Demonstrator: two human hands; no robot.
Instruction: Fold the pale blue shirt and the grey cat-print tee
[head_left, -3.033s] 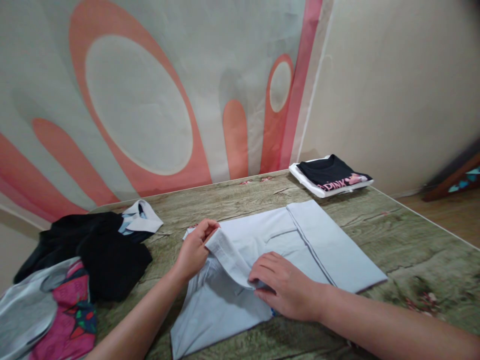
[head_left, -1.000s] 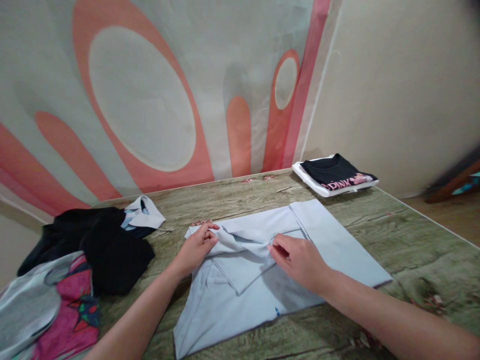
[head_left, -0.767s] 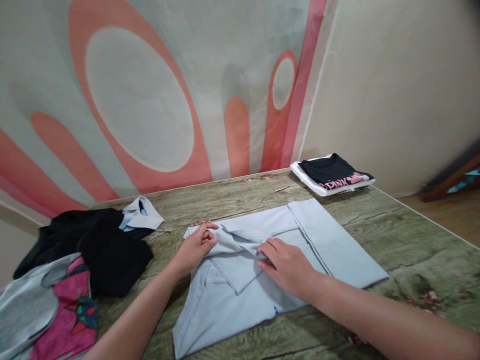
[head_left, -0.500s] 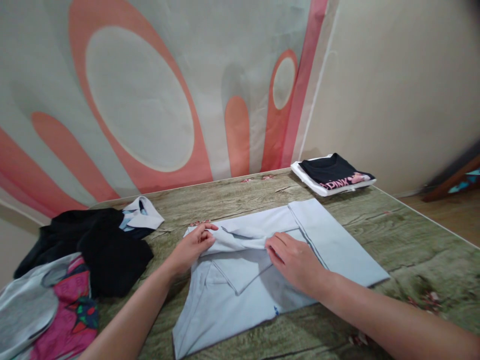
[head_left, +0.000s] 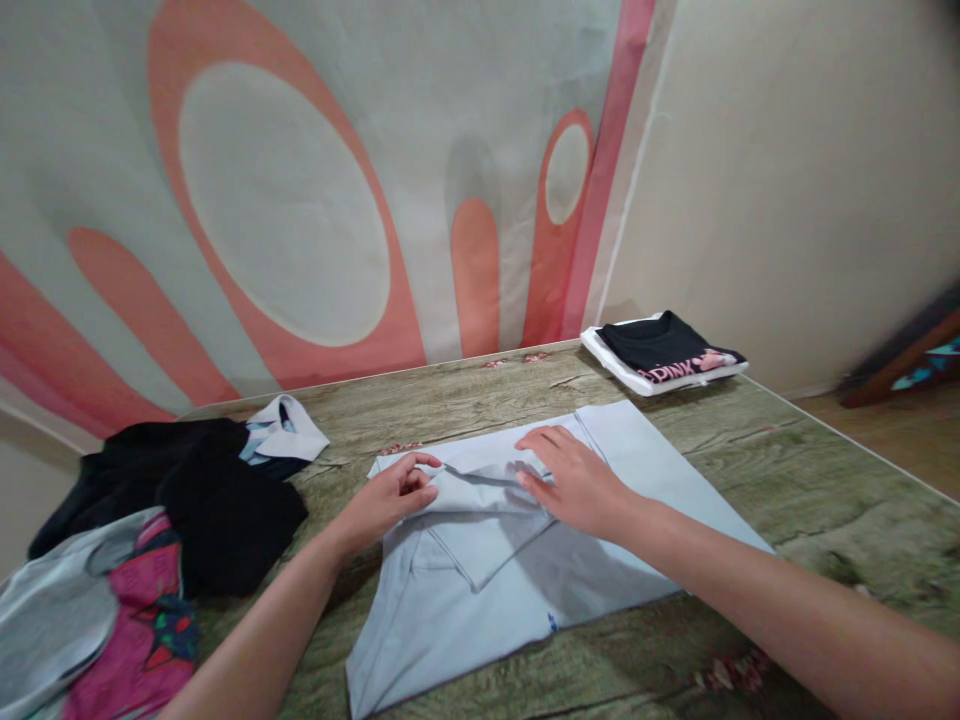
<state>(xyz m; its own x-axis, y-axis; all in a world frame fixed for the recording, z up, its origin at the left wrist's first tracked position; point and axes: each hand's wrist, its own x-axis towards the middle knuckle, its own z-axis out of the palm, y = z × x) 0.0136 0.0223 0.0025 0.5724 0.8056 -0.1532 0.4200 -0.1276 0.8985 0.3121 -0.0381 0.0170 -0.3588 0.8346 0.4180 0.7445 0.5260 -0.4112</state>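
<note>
Head view: at frame centre, left hand (head_left: 386, 500) pinches the blue shirt (head_left: 480, 590) fold; right hand (head_left: 574, 480) lies open, flat on it, on the table (head_left: 825, 480).

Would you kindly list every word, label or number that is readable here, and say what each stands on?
"PINK", in pink letters, on the folded black shirt; the letters are blurred, and anything before them cannot be made out.
Tiny blue mark near the edge of the blue shirt: too small to read.
No other text shows.
</note>
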